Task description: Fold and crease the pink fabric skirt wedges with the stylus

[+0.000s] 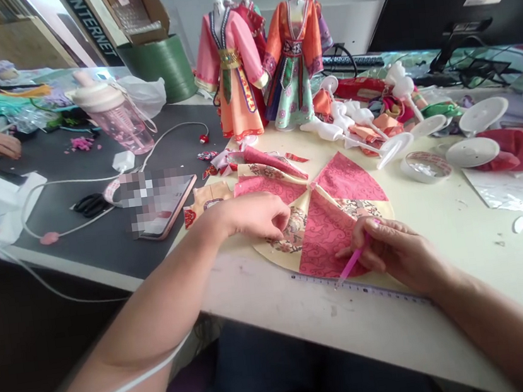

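Head view: right hand (395,254) holds pink pen (353,262) at fabric edge (323,272).

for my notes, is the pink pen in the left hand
No, the right hand holds the pink pen, and the left hand rests on the patterned fabric.

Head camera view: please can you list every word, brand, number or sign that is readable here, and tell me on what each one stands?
"INTERNET" reads on the dark strip at the top left.
The ruler along the table edge has markings too small to read.
The phone beside the fabric has a screen too blurred to read.
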The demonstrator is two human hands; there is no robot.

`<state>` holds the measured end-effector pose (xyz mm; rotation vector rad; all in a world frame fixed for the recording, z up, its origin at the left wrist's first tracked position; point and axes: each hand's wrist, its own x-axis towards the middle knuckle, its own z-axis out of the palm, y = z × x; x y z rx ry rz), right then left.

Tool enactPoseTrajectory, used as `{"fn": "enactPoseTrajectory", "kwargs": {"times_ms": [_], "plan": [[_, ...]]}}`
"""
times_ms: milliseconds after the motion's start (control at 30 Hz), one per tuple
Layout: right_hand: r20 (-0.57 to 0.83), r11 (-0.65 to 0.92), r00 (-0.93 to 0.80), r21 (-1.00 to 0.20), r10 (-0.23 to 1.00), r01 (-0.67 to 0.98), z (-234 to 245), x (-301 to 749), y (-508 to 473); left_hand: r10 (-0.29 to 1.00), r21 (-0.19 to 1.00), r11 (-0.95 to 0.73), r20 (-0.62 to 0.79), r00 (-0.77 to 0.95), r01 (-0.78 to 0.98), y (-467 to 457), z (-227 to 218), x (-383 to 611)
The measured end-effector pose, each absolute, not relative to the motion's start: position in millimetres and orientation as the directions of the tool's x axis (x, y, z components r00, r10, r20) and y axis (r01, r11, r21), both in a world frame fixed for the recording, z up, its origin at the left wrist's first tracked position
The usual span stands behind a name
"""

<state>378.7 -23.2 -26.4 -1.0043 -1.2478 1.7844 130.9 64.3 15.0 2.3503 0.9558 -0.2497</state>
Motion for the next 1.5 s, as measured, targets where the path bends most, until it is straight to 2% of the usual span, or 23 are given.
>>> {"fn": "enactPoseTrajectory", "kwargs": {"times_ms": [133, 300, 367, 600, 833, 1500], "plan": [[-0.174, -0.239, -0.425, -0.965, 0.888, -0.104, -24, 380, -25, 0.571, 0.457, -0.571, -0.376, 0.730, 0.682, 63, 18, 130], [-0.028, -0.063, -0.308, -0.993, 0.951, -0.105, -22, 378, -29, 0.500, 0.606, -0.516, -0.360, 0.787, 0.605, 56, 25, 134], [0.012, -0.009, -0.259, -0.997, 0.966, -0.080, -23, 376, -32, 0.479, 0.631, -0.508, -0.360, 0.801, 0.587, 53, 27, 137], [0.150, 0.176, -0.241, -0.980, 0.959, 0.092, -29, 370, -42, 0.464, 0.588, -0.570, -0.346, 0.815, 0.574, 50, 28, 140], [0.205, 0.294, -0.302, -0.913, 0.931, 0.285, -26, 370, -47, 0.441, 0.559, -0.618, -0.335, 0.832, 0.553, 46, 29, 142], [0.395, 0.529, -0.381, -0.766, 0.836, 0.365, -21, 367, -50, 0.405, 0.550, -0.671, -0.290, 0.867, 0.498, 48, 24, 141]]}}
